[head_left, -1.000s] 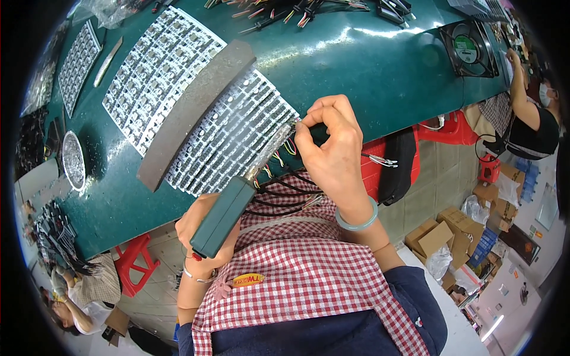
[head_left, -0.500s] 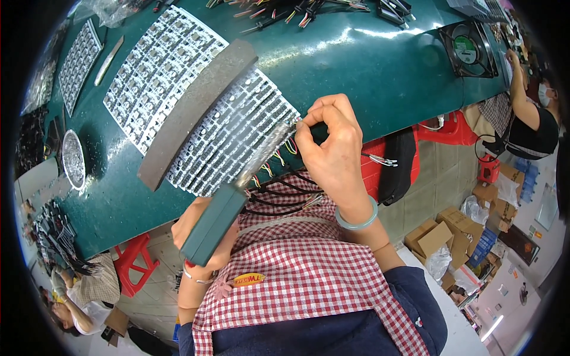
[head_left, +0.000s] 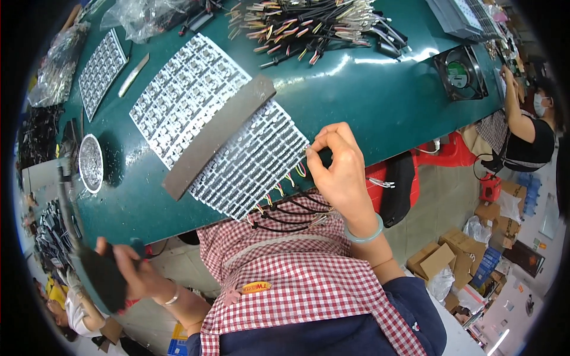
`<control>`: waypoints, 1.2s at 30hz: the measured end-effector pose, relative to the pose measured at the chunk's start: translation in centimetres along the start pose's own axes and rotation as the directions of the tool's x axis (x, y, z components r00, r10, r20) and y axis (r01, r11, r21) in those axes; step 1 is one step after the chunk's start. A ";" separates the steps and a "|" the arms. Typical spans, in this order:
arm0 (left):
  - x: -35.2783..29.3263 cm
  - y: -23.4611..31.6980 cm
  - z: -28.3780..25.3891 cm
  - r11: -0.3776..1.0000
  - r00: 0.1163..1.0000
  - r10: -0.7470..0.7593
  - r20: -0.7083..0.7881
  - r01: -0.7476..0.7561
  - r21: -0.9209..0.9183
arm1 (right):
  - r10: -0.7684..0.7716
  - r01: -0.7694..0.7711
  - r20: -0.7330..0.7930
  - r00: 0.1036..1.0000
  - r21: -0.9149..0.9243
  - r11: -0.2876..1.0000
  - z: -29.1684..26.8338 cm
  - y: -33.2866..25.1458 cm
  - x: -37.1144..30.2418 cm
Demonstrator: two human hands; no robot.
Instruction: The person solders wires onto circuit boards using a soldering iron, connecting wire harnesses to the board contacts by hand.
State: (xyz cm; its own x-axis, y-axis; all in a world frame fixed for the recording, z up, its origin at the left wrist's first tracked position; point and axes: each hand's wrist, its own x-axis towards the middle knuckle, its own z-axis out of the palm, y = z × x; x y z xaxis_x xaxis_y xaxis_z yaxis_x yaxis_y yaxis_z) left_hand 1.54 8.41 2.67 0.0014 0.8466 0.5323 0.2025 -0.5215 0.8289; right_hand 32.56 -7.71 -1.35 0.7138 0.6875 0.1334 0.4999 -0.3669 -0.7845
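Observation:
My left hand (head_left: 139, 270), blurred, is closed round the blocky dark green handle of a soldering iron (head_left: 98, 279), held off the table's front edge at the lower left. The iron's long metal shaft points up beside the table. My right hand (head_left: 341, 169) pinches at the right corner of a white circuit board panel (head_left: 249, 163); what lies between the fingertips is too small to make out. Black cables (head_left: 288, 225) with thin coloured wire ends meet the panel's near edge. Across the panel lies a dark grey bar (head_left: 219, 139), with more white board (head_left: 190, 89) beyond it.
Left of the panel stand a round metal cup (head_left: 91, 163) and a small board panel (head_left: 102, 74), with a knife-like blade (head_left: 133, 75) between panels. At the back lie a heap of cables (head_left: 320, 26) and plastic bags (head_left: 145, 15). A black fan (head_left: 459, 74) stands far right.
My left hand has drawn the soldering iron away from the panel's right corner, down and left. My right hand keeps its pinch at that corner. The view has shifted, showing more of the back.

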 end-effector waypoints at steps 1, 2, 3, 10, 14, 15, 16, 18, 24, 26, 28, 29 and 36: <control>1.3 -0.7 -0.4 0.996 0.992 -0.040 -0.121 0.050 0.077 | -0.032 0.032 -0.008 0.999 0.008 0.999 -0.6 0.0 0.3; 2.3 -1.3 -0.8 0.946 0.967 -0.202 -0.153 0.233 0.224 | -0.016 0.015 0.058 0.998 0.016 1.000 -1.3 0.1 0.8; 2.6 -1.9 -1.1 0.953 0.974 -0.174 -0.145 0.203 0.225 | 0.003 -0.006 0.122 0.992 0.024 1.000 -1.9 0.2 1.5; -0.4 -2.9 -0.3 0.978 0.983 -0.163 -0.081 0.171 0.115 | -0.599 0.565 -0.008 0.801 -0.322 0.759 -2.7 3.8 12.2; -1.5 -1.5 1.3 0.960 0.958 -0.279 -0.064 0.277 -0.032 | -0.742 0.733 0.210 0.636 -0.466 0.496 -1.6 4.9 15.5; -1.7 -1.2 1.6 0.962 0.958 -0.274 -0.081 0.273 -0.023 | -0.738 0.734 0.217 0.639 -0.460 0.499 -1.7 4.9 15.8; -1.8 -1.0 1.8 0.965 0.963 -0.261 -0.063 0.260 -0.028 | -0.758 0.759 0.219 0.614 -0.426 0.492 -1.8 4.9 16.2; -2.1 -0.6 1.9 0.967 0.966 -0.254 -0.054 0.253 -0.025 | -0.734 0.728 0.111 0.670 -0.286 0.623 -2.4 4.5 16.6; -2.6 -0.3 1.7 0.986 0.986 -0.165 0.007 0.165 -0.027 | 0.028 0.368 -0.438 0.898 0.786 0.497 -6.2 0.7 20.1; -3.0 -0.1 1.9 0.963 0.968 -0.248 0.040 0.251 -0.103 | 0.137 0.361 -0.451 0.882 0.833 0.418 -6.9 -0.8 20.8; -3.4 0.2 2.2 0.961 0.966 -0.249 0.064 0.255 -0.110 | 0.088 0.398 -0.474 0.876 0.815 0.421 -7.3 -2.2 20.8; -3.6 0.4 2.3 0.958 0.964 -0.247 0.097 0.258 -0.124 | 0.073 0.409 -0.480 0.874 0.809 0.423 -7.4 -2.8 20.6; -4.8 2.0 3.6 0.904 0.923 -0.331 0.195 0.369 -0.214 | -0.565 0.608 -0.228 0.793 0.360 0.707 -4.5 -4.1 18.7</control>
State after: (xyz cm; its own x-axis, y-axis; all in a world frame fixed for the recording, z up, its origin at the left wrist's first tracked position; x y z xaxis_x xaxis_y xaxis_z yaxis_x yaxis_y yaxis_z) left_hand 5.50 3.71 1.18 0.1254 0.9749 0.1839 -0.0263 -0.1820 0.9830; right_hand 46.08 3.84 7.03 0.3950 0.6092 0.6876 0.6112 0.3845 -0.6918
